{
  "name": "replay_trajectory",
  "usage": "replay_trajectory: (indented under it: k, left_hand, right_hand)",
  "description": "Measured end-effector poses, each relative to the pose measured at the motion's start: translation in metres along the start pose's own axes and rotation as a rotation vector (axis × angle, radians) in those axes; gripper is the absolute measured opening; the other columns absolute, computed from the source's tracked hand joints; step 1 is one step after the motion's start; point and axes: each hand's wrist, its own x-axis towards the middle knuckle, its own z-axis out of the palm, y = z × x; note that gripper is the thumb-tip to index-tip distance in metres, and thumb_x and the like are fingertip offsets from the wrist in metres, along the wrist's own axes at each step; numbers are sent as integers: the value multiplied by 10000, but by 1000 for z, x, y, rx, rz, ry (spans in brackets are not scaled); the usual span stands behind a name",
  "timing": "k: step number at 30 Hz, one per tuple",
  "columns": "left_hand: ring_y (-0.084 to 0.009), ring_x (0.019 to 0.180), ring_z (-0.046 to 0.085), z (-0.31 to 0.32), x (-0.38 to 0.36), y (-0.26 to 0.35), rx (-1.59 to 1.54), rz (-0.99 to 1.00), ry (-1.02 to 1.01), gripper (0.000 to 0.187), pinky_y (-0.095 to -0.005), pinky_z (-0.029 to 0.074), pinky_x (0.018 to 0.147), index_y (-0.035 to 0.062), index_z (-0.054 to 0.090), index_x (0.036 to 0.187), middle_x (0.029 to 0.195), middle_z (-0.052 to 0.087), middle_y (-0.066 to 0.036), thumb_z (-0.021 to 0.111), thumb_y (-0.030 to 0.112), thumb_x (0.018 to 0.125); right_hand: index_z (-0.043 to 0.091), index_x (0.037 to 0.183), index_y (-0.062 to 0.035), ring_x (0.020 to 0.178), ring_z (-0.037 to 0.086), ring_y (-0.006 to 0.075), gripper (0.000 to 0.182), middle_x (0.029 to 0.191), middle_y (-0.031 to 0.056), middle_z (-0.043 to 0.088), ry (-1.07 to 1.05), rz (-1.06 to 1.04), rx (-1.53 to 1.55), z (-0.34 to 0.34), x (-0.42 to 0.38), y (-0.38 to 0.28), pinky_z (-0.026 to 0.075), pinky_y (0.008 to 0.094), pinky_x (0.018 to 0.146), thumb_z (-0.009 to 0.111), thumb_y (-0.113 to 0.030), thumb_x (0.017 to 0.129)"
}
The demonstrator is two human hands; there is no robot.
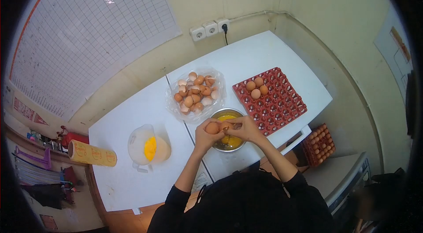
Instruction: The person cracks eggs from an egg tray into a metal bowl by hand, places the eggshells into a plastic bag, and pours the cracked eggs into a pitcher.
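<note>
Over a metal bowl [231, 144] holding yolks and egg white, my left hand [203, 137] grips a brown egg [212, 127]. My right hand [248, 129] has its fingers wrapped round a brown eggshell [226, 126], which looks broken open, and the left fingertips touch it too. Behind the bowl lies a clear plastic bag [169, 97] full of empty brown eggshells [198, 90]. To the right, a red egg tray [282, 103] carries several whole eggs [256, 94] near its back left corner.
A clear plastic jug [136, 145] with yellow contents stands on the white table [119, 184], left of the bowl. A yellow roll [93, 153] lies at the left edge. More eggs fill a red tray [318, 145] below the table's right side. Wall sockets [211, 28] are behind.
</note>
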Motion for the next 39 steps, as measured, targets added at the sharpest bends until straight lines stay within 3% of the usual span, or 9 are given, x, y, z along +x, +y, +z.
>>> replay_trajectory:
  k: [16,22,26,32,39]
  left_hand:
    - [-123,788,610,4,0,7,159,25,59,298,-262,511,740,29,655,913,854,664,-54,774,79,645]
    - [-126,790,629,-3,3,2,185,48,36,301,-272,522,730,39,669,936,864,677,-68,769,76,654]
    - [-132,816,643,-7,5,16,231,42,15,300,-276,521,752,38,672,941,880,687,-75,757,57,654]
    - [-137,848,631,-8,9,41,272,171,37,297,-273,508,789,17,673,958,913,678,-63,717,-1,665]
    - [-228,908,648,-10,2,80,443,514,91,313,-310,511,810,33,677,971,936,665,-97,719,-23,666]
  right_hand:
    - [696,1120,-90,715,657,142,458,854,130,709,-17,-102,28,1,-1,14,535,273,673,772,-199,682]
    - [652,1192,-82,744,667,200,486,868,149,671,-34,-275,-88,-5,-1,14,547,291,696,742,-137,718]
    - [611,1244,-99,752,661,271,516,880,125,641,-71,-392,-205,-16,-3,-1,549,346,716,705,-130,738]
    - [592,1261,-117,832,656,287,501,1012,121,620,-23,-478,-314,-30,-4,-24,552,373,738,682,-136,768]
    - [580,1260,-128,909,639,240,518,1069,78,601,23,-556,-513,-47,-13,-61,558,344,753,683,-99,754]
